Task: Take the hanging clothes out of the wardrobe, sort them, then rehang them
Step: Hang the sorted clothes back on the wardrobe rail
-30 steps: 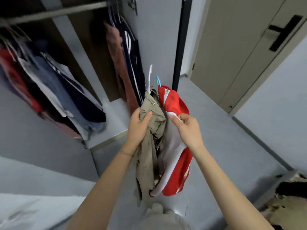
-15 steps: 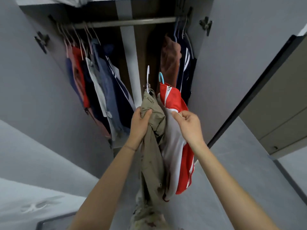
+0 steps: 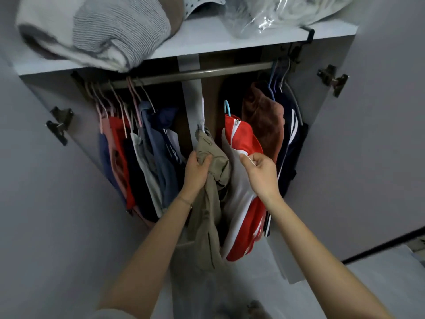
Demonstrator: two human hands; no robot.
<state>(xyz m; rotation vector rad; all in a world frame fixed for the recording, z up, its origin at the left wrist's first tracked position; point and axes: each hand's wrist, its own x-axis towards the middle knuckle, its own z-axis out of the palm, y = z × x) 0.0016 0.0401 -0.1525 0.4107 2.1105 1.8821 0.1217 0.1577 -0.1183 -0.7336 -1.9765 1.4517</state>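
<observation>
My left hand (image 3: 195,172) grips a khaki garment (image 3: 210,203) on a white hanger (image 3: 203,113), held up in front of the open wardrobe. My right hand (image 3: 261,174) pinches a red and white jacket (image 3: 243,212) on a light blue hanger (image 3: 227,108). Both hanger hooks point up, below the metal rail (image 3: 207,73) and not touching it. Several clothes hang at the rail's left end (image 3: 138,153), in red, pink, blue and grey. A brown garment (image 3: 262,120) and dark striped ones (image 3: 291,139) hang at the right end.
The shelf (image 3: 207,40) above the rail carries folded grey fabric (image 3: 99,31) and a plastic-wrapped bundle (image 3: 276,17). Both wardrobe doors (image 3: 379,134) stand open to either side. The middle stretch of rail carries no hangers. Grey floor lies below.
The view has swung from the room's floor and door up to the wardrobe front. Both hands have carried the two garments closer to the rail and slightly apart from each other.
</observation>
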